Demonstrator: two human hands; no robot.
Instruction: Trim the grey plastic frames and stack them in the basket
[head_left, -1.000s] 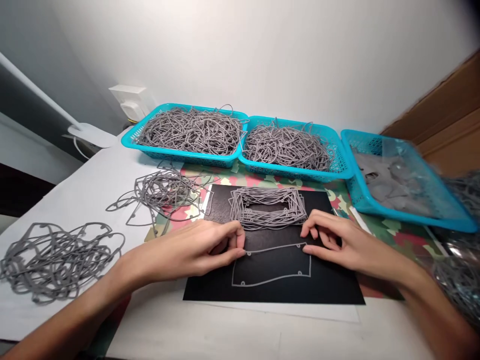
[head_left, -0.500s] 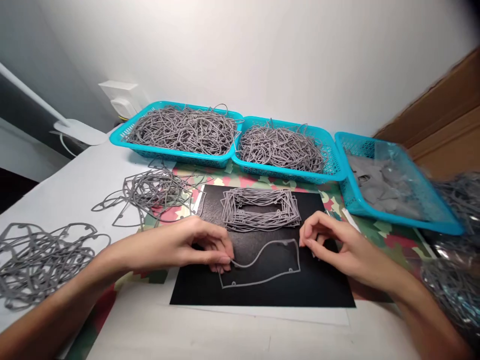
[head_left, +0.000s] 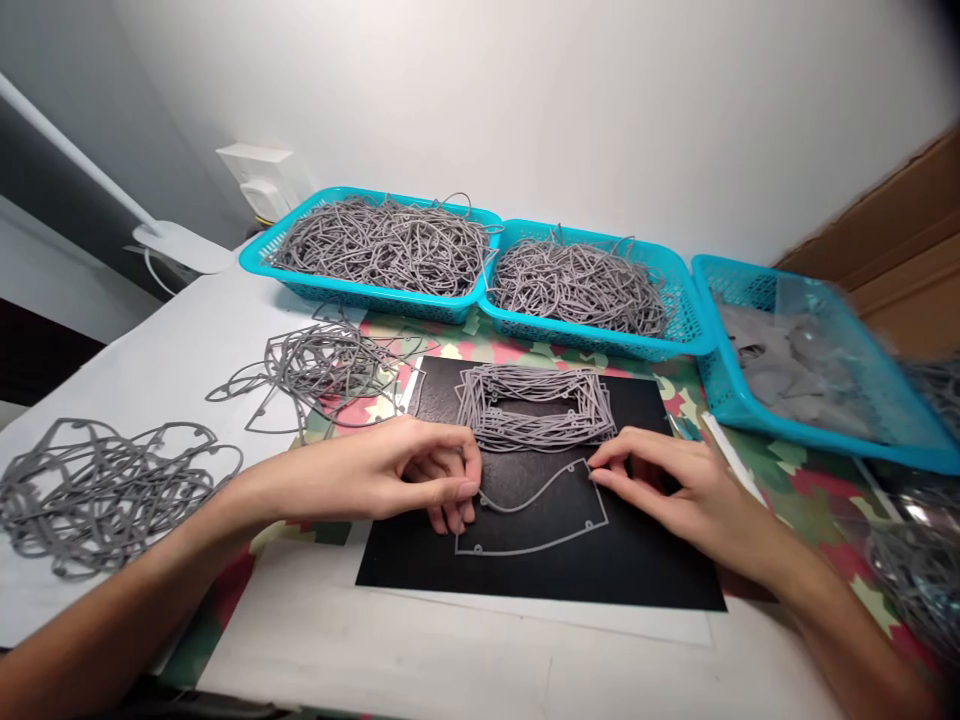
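Observation:
A thin grey rubber gasket (head_left: 536, 548), a four-sided loop with small tabs, hangs between my two hands over a black mat (head_left: 652, 560). My left hand (head_left: 442, 475) pinches its upper left corner between thumb and forefinger. At its upper right corner, the thumb and forefinger of my right hand (head_left: 660, 475) are closed on it. The upper edge sags in a curve, and the lower edge bows slightly. Just behind, on the mat, lies a stack of similar gaskets (head_left: 536, 437), piled roughly into a rectangle with an open middle.
Two blue baskets (head_left: 442, 308) (head_left: 600, 343) heaped with grey gaskets stand along the wall. A third blue basket (head_left: 750, 405) holds grey pieces and clear plastic. Tangled gaskets (head_left: 322, 370) lie at left, with another tangle (head_left: 105, 490) nearer. Bagged gaskets (head_left: 919, 580) lie at right.
My right hand has closed on the gasket's upper right corner, which it was beside before. The gasket's upper edge has shifted, and the view has moved slightly.

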